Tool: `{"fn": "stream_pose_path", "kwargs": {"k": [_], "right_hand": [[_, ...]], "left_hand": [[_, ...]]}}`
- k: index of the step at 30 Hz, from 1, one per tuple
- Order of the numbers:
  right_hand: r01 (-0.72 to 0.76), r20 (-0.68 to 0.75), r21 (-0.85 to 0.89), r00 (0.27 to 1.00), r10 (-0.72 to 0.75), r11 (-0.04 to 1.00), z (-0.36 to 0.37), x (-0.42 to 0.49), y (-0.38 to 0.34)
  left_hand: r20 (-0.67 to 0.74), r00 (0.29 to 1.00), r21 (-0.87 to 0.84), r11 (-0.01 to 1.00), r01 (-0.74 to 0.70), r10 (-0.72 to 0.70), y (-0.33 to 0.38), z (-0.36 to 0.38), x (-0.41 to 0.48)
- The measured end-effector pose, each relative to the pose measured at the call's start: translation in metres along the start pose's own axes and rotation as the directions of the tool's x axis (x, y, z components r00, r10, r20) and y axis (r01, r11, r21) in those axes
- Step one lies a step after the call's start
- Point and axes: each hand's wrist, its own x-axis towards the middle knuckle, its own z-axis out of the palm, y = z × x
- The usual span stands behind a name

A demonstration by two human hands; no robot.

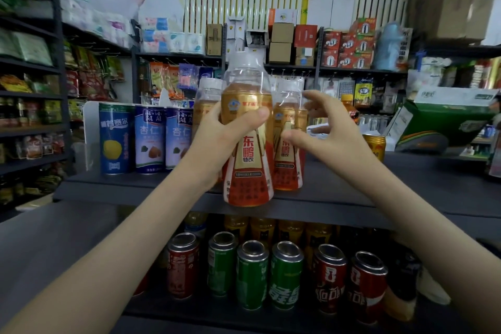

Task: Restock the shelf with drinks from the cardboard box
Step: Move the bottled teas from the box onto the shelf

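Observation:
My left hand (pixel 217 141) grips a gold and red drink bottle (pixel 248 160) with a clear cap, upright over the front edge of the dark top shelf (pixel 339 198). Two more such bottles stand on the shelf behind it, one to the left (pixel 206 100) and one to the right (pixel 288 171). My right hand (pixel 322 130) hovers just right of the right bottle, fingers spread and holding nothing. The cardboard box is out of view.
Tall blue cans (pixel 116 138) stand at the shelf's left. A gold can (pixel 375 148) stands at the right. The lower shelf holds red cans (pixel 181 266), green cans (pixel 284 276) and orange bottles. A green carton (pixel 444 122) lies to the right.

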Motion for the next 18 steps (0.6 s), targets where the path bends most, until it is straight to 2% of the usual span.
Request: {"fn": "stream_pose_path", "kwargs": {"k": [3,4,7,11,12,13,15,16,18], "right_hand": [[-0.139,0.32,0.202,0.945,0.069,0.969,-0.002,-0.008,-0.013],[-0.174,0.364,0.222,0.927,0.083,0.959,-0.002,-0.01,-0.011],[-0.234,0.329,0.314,0.936,0.126,0.92,-0.011,-0.013,-0.003],[-0.284,0.289,0.39,0.941,0.177,0.876,-0.034,-0.016,0.013],[-0.299,0.287,0.401,0.939,0.192,0.866,-0.038,-0.016,0.019],[-0.316,0.283,0.409,0.936,0.21,0.856,-0.042,-0.017,0.025],[-0.356,0.259,0.428,0.929,0.265,0.831,-0.049,-0.016,0.038],[-0.375,0.238,0.434,0.925,0.298,0.819,-0.052,-0.015,0.046],[-0.419,0.21,0.418,0.908,0.363,0.806,-0.057,-0.009,0.063]], "left_hand": [[0.05,0.997,0.013,0.998,-0.059,0.058,0.003,0.018,0.006],[0.057,0.995,0.02,0.997,-0.079,0.078,0.005,0.025,0.008],[0.084,0.985,0.169,0.972,-0.162,0.149,0.004,0.045,0.019],[0.166,0.965,0.425,0.868,-0.257,0.204,-0.004,0.057,0.03],[0.176,0.946,0.508,0.798,-0.324,0.272,-0.009,0.056,0.032],[0.195,0.914,0.631,0.668,-0.395,0.356,-0.015,0.053,0.035],[0.306,0.825,0.835,0.283,-0.473,0.476,-0.032,0.043,0.038],[0.389,0.79,0.863,0.113,-0.493,0.474,-0.041,0.038,0.039],[0.527,0.748,0.839,-0.108,-0.533,0.403,-0.063,0.027,0.043]]}}
